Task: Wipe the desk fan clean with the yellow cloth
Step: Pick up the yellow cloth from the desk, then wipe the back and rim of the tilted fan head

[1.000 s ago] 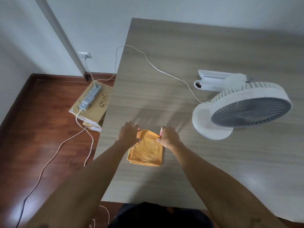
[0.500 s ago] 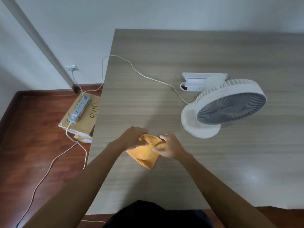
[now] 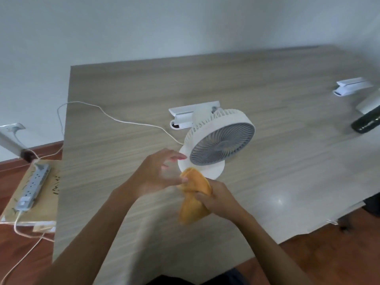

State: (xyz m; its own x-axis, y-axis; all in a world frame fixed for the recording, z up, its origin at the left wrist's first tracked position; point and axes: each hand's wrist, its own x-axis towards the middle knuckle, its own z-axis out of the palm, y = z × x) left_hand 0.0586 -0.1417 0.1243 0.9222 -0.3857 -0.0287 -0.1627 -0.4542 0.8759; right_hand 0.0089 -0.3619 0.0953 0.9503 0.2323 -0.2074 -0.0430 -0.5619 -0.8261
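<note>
Cloth [image 3: 194, 199] – the yellow one – hung bunched off the desk, gripped in the right hand [image 3: 218, 197], while the left hand [image 3: 157, 173] pinched its upper edge with thumb and a finger, its other fingers spread towards the desk fan [image 3: 216, 140]. That fan stood upright on its round base just beyond the hands, near the middle of the wooden desk [image 3: 277, 161], grille tilted up and its white cable [image 3: 123, 121] trailing off the left edge to a power strip [image 3: 33, 185] on a cardboard box. Whether it was running I could not tell. Risks, as I judged them: a push on the tilted head might tip or slide the light fan, a loose corner of cloth might catch in the grille slots, and a tug might drag the cable – the fan with it.
</note>
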